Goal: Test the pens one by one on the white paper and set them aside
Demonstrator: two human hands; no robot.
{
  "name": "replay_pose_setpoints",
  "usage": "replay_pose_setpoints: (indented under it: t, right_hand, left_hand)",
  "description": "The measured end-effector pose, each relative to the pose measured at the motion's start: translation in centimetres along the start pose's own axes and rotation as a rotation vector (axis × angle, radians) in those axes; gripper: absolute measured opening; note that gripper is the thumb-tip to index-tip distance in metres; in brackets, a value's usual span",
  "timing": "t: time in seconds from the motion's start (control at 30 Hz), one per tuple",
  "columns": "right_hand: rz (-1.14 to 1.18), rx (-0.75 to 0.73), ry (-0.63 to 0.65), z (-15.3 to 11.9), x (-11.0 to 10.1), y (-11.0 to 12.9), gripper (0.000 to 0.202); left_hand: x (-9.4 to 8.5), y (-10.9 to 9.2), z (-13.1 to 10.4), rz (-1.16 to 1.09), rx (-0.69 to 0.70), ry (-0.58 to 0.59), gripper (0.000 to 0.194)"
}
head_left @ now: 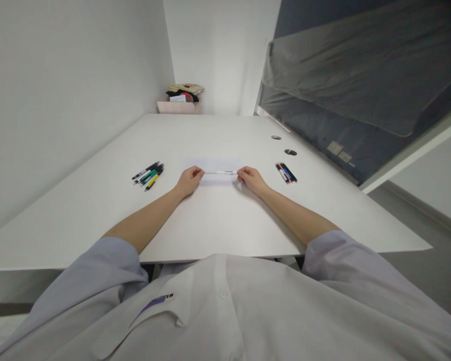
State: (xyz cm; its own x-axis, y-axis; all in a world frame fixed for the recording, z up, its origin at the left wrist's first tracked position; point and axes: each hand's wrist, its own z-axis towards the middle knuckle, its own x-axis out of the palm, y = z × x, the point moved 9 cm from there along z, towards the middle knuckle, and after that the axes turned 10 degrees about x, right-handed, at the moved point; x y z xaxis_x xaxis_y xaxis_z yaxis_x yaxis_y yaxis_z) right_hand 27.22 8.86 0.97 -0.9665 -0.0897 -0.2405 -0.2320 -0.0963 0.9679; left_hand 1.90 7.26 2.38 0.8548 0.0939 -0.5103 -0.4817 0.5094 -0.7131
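Observation:
A slim white pen lies level between my two hands, over a pale sheet of paper on the white table. My left hand pinches the pen's left end between thumb and fingers. At its right end, the fingers of my right hand are closed on the same pen. Several pens, with black, green and yellow among them, lie in a loose pile left of my left hand. To the right of my right hand is another group of pens, dark, white and blue.
The white table reaches back to a pale box with cloth items on it. Two round dark-centred discs sit at the back right. A grey covered panel slants along the right side; a wall stands at left.

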Motion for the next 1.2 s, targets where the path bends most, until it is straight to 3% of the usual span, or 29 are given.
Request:
replay_pose_setpoints:
  t: [0.23, 0.6, 0.9, 1.2]
  right_hand:
    - [0.083, 0.063, 0.041, 0.0, 0.4, -0.4, 0.018]
    - [0.011, 0.045, 0.078, -0.1, 0.6, -0.4, 0.024]
    - [0.049, 0.051, 0.082, -0.4, 0.7, 0.0, 0.027]
    - [0.039, 0.03, 0.084, -0.3, 0.8, 0.0, 0.024]
  left_hand:
    - [0.1, -0.5, -0.1, 0.034, 0.021, 0.021, 0.014]
    - [0.5, -2.0, -0.4, 0.166, 0.077, 0.068, 0.015]
    - [1.3, -2.7, -0.6, 0.254, 0.158, 0.142, 0.025]
    - [1.5, -2.3, -0.5, 0.291, 0.153, 0.13, 0.036]
